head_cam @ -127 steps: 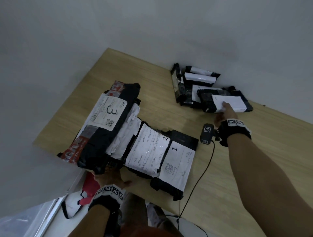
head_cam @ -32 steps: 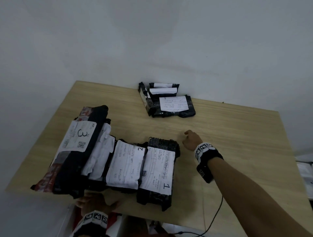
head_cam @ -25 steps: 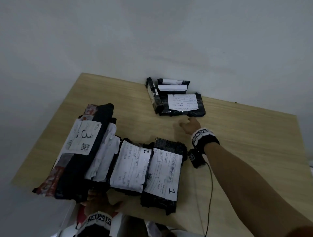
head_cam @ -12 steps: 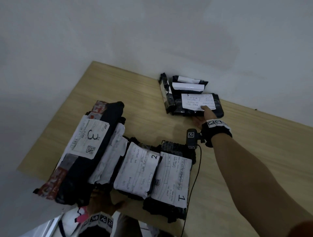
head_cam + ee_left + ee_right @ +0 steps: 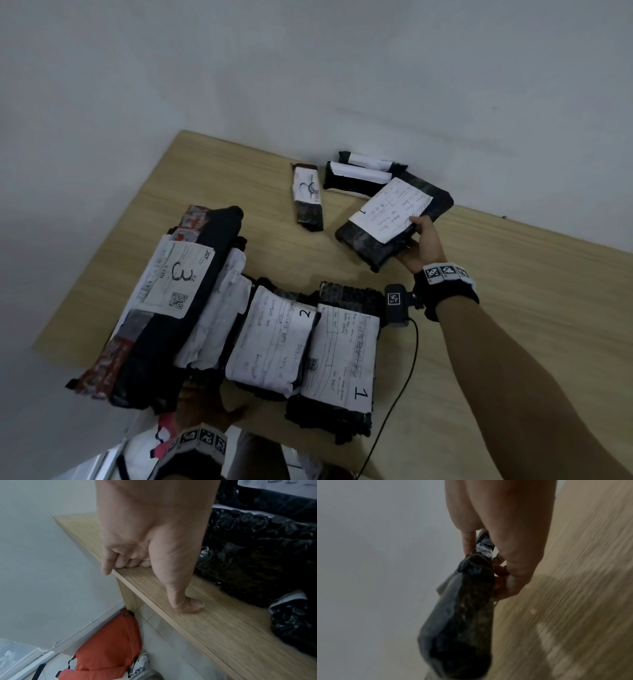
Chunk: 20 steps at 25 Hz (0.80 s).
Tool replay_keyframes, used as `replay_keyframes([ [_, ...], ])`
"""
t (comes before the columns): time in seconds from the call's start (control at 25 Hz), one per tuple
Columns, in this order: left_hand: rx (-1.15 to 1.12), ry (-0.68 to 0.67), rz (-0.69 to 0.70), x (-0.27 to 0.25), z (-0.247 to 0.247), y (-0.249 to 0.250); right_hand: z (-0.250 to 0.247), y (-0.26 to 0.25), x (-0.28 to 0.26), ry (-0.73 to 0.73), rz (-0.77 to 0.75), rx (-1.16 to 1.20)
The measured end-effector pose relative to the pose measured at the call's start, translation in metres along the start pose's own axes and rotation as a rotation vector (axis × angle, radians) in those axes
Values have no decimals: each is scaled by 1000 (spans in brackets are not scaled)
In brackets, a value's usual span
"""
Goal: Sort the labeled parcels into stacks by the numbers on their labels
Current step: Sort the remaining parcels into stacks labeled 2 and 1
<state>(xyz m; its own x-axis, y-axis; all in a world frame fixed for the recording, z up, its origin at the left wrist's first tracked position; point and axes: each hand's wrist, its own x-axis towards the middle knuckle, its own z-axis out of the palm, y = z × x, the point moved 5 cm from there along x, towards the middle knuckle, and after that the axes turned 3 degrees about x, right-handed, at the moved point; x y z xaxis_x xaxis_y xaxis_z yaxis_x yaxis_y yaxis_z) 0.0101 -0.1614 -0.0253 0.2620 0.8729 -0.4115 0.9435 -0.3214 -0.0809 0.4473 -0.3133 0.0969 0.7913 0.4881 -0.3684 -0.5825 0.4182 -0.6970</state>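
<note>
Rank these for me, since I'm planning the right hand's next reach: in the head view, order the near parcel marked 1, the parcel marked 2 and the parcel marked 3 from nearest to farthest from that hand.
From the right hand:
1. Parcel marked 1, just below-left.
2. Parcel marked 2, next leftward.
3. Parcel marked 3, far left.

Matt wood-grain laminate table (image 5: 513,308); crinkled glossy black plastic parcel (image 5: 394,219), matt white paper label (image 5: 390,209); orange cloth bag (image 5: 109,649).

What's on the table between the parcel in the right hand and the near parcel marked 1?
Nothing: in the head view only bare wooden table separates the lifted black parcel, gripped by the right hand, from the black parcel marked 1.
</note>
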Motion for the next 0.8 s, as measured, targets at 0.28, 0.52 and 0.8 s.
replay_keyframes([
  [0.28, 42, -48, -8, 22, -18, 21, 6, -35, -12, -134, -48, -105],
  [0.52, 86, -125, -77, 48, -34, 39, -8, 2, -23, -235, 115, -458],
  [0.8, 28, -182, -227, 139, 7, 50, -22, 82, 4, -174, 342, -753],
])
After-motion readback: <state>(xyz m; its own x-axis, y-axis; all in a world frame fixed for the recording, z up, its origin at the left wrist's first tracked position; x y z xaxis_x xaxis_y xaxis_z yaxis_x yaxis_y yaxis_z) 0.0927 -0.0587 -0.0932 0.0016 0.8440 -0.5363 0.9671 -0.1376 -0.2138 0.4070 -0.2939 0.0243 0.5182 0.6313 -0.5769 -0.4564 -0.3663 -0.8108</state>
